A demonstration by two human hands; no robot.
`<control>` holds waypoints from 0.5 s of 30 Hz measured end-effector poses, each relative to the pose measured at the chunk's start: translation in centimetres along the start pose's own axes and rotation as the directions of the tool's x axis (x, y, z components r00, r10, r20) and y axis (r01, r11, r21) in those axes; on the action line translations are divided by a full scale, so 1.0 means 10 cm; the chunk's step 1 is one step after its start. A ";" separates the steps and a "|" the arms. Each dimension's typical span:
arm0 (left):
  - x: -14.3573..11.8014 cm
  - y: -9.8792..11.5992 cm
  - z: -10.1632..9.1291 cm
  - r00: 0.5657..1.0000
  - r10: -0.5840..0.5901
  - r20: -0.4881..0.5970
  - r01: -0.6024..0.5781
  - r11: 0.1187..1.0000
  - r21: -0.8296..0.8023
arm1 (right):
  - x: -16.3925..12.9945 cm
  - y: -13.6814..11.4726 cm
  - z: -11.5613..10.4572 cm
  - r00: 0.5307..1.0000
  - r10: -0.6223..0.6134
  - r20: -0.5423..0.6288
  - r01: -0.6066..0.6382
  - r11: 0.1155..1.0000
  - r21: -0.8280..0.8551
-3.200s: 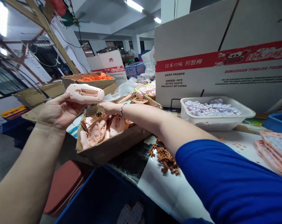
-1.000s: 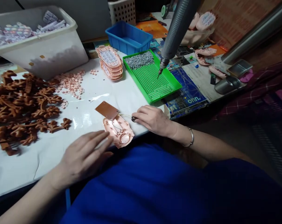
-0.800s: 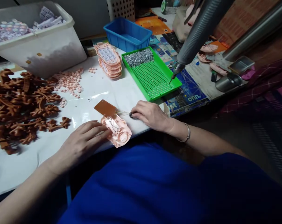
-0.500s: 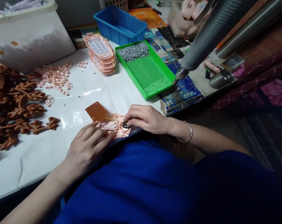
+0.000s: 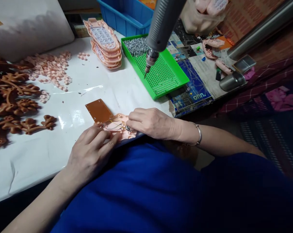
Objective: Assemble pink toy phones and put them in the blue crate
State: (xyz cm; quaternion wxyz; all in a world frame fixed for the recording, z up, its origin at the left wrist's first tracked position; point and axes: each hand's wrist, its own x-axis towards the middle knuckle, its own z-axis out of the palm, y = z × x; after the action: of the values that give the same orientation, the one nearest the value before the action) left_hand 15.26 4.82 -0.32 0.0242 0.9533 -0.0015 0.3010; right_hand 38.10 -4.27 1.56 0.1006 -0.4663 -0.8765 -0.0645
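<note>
A pink plastic shell (image 5: 117, 125) lies open side up at the near edge of the white table (image 5: 35, 155), thin wires crossing its inside. A brown circuit board (image 5: 98, 111) lies flat just left of it, joined by the wires. My left hand (image 5: 90, 152) rests on the shell's near left edge with fingers spread flat. My right hand (image 5: 150, 122) pinches a small round black speaker (image 5: 128, 128) and presses it down into the shell's right end.
A hanging electric screwdriver (image 5: 158, 27) dangles over a green screw tray (image 5: 158, 69) with several screws. A stack of pink keypad shells (image 5: 104, 40), a blue bin (image 5: 128, 16), loose pink buttons (image 5: 51, 68) and brown plastic sprues (image 5: 13, 97) lie on the table.
My right hand brought the black speaker from beside the shell onto its right end. My left hand slid onto the shell. The hanging screwdriver swung right, then back left over the green tray.
</note>
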 end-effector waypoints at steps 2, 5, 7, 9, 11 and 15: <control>0.00 0.01 0.01 1.000 -0.007 -0.007 0.007 1.000 0.002 | 0.00 0.01 0.03 1.000 0.009 0.010 -0.009 0.999 0.048; 0.00 0.02 0.03 1.000 -0.005 -0.020 0.005 1.000 -0.001 | 0.02 0.05 0.07 0.999 0.001 0.034 -0.006 0.989 0.148; 0.00 0.02 0.04 1.000 0.001 -0.029 -0.001 1.000 0.002 | 0.04 0.07 0.08 0.998 0.001 0.062 -0.012 0.983 0.185; -0.01 0.02 0.04 1.000 0.000 -0.027 0.000 1.000 0.008 | 0.05 0.08 0.08 0.995 0.023 0.094 -0.043 0.974 0.220; -0.02 0.04 0.02 1.000 -0.005 -0.027 0.005 0.999 0.031 | 0.06 0.08 0.06 0.990 0.067 0.121 -0.099 0.952 0.289; 0.01 0.09 -0.06 0.992 0.041 -0.118 -0.023 0.988 0.150 | 0.04 0.09 -0.02 0.984 0.140 0.110 -0.175 0.874 0.453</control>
State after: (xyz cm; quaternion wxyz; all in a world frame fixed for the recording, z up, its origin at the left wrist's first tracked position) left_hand 15.00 3.95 0.29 -0.0515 0.9324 0.0070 0.3577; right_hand 38.66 -3.55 1.87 0.1810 -0.5011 -0.8289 0.1707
